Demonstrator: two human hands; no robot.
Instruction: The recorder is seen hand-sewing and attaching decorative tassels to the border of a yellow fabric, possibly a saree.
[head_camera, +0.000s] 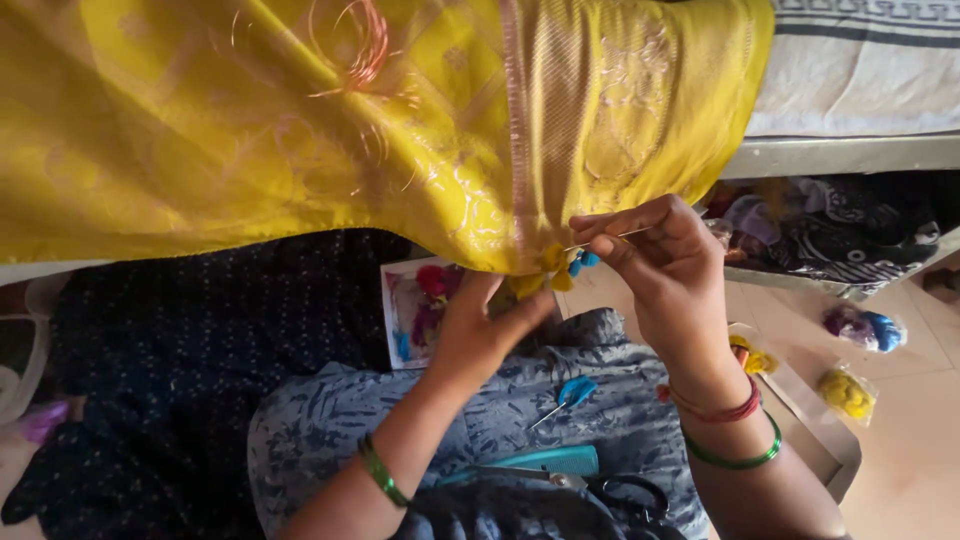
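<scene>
Pale tiled floor (915, 430) at right, w/ small clear bags of coloured pom-poms on it: a blue-purple bag (865, 328) and a yellow bag (846, 393) nearer the bottom. Striped mattress (860, 65) sits on a metal bed frame (840, 155) top right, dark patterned clothes piled under it.

Yellow silk cloth (300, 120) w/ gold woven pattern hangs across the whole top of view, its edge coming down to centre. Small yellow and blue tassels (565, 268) sit along that edge, right btwn the two hands.

Left hand (480, 330) reaches up from below, fingers closed narrow, pinching the cloth edge just by the tassels. Green bangle on that wrist. Right hand (665, 265) is closed too, thumb and forefinger pinching a thin needle (605, 238) that points left toward the tassels. Red thread and green bangle on the right wrist.

Lap is covered in blue-grey printed fabric (480, 420). On it lie a blue-handled hook tool (570, 392), a teal comb (550, 461) and black-handled scissors (620, 492). Box of mixed coloured pom-poms (420, 305) sits behind the left hand, on dark dotted cloth (200, 380).
</scene>
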